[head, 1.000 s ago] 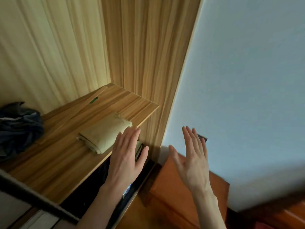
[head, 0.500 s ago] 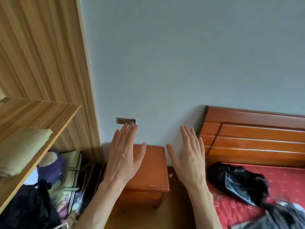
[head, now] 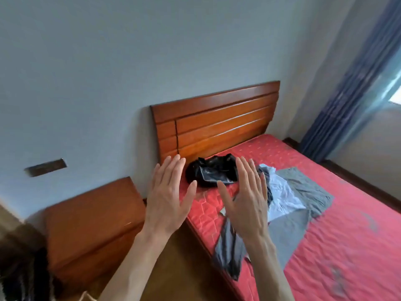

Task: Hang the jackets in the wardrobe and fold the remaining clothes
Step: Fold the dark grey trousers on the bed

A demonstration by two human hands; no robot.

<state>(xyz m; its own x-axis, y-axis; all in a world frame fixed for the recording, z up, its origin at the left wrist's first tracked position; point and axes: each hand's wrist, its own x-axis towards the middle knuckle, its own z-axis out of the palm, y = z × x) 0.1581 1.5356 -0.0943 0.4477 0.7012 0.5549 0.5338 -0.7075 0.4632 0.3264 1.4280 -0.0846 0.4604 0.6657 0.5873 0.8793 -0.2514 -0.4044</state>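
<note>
Left hand [head: 167,198] raised, back toward the camera, fingers straight and spread, holding nothing. Right hand [head: 245,198] raised beside it, likewise flat and spread, touching nothing. Just beyond both hands, between them in view, a crumpled black jacket [head: 213,171] lying on the red bed [head: 336,246] close against the wooden headboard [head: 217,124]. To the right of the right hand and partly hidden behind it, a loose heap of clothes: a white garment [head: 284,194] lying over a grey garment [head: 306,187], with a dark grey piece [head: 230,255] draped over the bed's near edge below the right wrist. Left of the left hand, a wooden nightstand [head: 91,218] against the pale wall. Far right of the right hand, a blue curtain [head: 351,79]. Edges of the picture blurred.
</note>
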